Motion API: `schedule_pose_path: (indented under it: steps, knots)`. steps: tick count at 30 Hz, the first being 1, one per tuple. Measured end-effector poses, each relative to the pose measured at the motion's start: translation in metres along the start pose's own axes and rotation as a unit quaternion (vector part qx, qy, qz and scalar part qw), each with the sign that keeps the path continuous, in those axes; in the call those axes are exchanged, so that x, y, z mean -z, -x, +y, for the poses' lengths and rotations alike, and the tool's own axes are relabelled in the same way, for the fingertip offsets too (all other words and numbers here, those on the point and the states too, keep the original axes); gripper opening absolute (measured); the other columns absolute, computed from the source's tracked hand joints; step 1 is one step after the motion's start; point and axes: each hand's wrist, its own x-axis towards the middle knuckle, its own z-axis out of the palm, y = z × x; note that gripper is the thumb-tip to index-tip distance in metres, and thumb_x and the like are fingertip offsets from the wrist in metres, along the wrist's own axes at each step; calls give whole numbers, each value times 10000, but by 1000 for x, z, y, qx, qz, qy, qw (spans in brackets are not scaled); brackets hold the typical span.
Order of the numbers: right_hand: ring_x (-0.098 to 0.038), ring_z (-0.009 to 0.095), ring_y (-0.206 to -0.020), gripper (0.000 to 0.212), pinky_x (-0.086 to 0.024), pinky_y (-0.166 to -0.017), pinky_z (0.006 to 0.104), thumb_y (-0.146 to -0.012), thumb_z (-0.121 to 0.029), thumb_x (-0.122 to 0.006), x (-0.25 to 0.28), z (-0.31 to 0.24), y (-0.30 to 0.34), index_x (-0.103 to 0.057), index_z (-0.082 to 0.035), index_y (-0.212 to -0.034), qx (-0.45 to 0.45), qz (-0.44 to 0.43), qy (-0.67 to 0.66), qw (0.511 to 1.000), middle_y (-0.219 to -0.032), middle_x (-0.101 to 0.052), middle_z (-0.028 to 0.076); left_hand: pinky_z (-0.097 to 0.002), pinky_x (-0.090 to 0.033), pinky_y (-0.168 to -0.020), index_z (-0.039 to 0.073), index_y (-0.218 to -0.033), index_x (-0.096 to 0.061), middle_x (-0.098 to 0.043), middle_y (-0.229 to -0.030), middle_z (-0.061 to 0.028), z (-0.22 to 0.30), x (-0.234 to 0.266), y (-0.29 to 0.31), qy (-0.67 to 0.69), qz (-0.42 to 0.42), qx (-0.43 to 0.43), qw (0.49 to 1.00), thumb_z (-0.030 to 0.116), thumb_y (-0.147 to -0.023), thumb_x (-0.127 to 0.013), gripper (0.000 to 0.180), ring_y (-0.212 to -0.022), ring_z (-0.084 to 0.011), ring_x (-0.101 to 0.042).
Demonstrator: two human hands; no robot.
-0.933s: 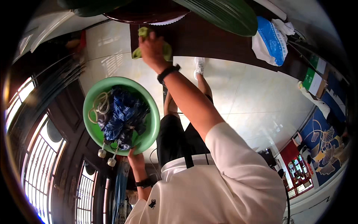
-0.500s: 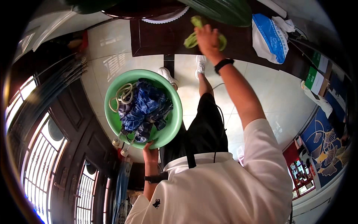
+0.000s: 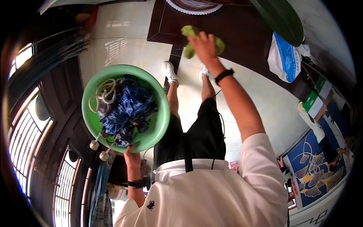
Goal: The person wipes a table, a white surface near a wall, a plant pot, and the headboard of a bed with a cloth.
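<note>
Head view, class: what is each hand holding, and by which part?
The left hand holds the green basin by its near rim. The right hand holds the yellow-green cloth around its middle, with parts showing either side.

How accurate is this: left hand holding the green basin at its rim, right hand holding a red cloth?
Not quite: the head view shows the cloth in the right hand is yellow-green, not red. The left hand does hold the green basin at its rim.
</note>
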Motion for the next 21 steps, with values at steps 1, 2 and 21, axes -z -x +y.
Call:
schedule_pose_path:
  steps: [1, 2, 21]
  knots:
    - [-543, 192, -943, 295, -386, -725, 407, -866, -194, -554, -7, 48, 19, -617, -223, -1153, -79, -49, -10, 996, -891, -661, -41, -357, -477, -949, 2, -1074, -607, -635, -1099, -94, -1, -11, 0, 3, -42, -15, 999, 27, -813, -622, 263, -1019, -220, -600]
    - [-549, 205, -946, 303, -387, -721, 413, -874, -178, -543, -20, 68, 32, -606, -206, -1170, -134, 3, 11, 991, -915, -675, -16, -357, -477, -952, -3, -1075, -602, -635, -1102, -97, -1, 3, -10, 9, -63, -25, 998, 30, -812, -622, 266, -1026, -218, -601]
    - [-540, 258, -1074, 554, -391, -867, 484, -689, -225, -740, 4, 68, -6, -596, -224, -1224, -348, 10, -6, 938, -1180, -549, 34, -386, -500, -924, 29, -1273, -485, -527, -1269, -131, 0, 27, -16, -64, -14, 26, 998, -33, -832, -536, 448, -1141, -272, -546]
